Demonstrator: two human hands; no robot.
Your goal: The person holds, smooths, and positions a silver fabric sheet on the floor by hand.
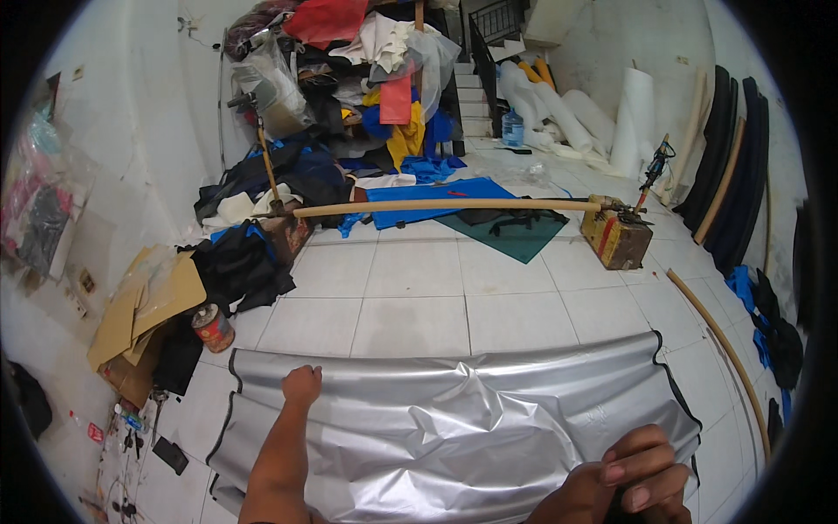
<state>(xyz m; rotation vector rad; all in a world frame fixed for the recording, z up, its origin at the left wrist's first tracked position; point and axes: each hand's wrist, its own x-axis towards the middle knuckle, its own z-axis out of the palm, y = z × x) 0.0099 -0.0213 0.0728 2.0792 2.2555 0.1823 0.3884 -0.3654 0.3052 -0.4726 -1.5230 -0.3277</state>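
A wide silver sheet (375, 419) with black-bound side edges is spread, wrinkled, on the tiled floor before me. My left hand (302, 385) is closed in a fist at the sheet's upper left part, just short of its far edge, and appears to pinch the material. At the lower right, my right hand (646, 472) is raised nearer to me over the sheet, its fingers curled in. What lies inside those fingers, if anything, is hidden. Sharp creases run across the sheet's middle between the two hands.
Beyond the sheet, a long wooden roller (445, 206) spans two stands, the right a yellow block (616, 237). Cardboard (144, 301) and a rusty can (212, 327) stand left. A curved pole (723, 345) lies right. Fabric piles and white rolls (632, 122) are at the back.
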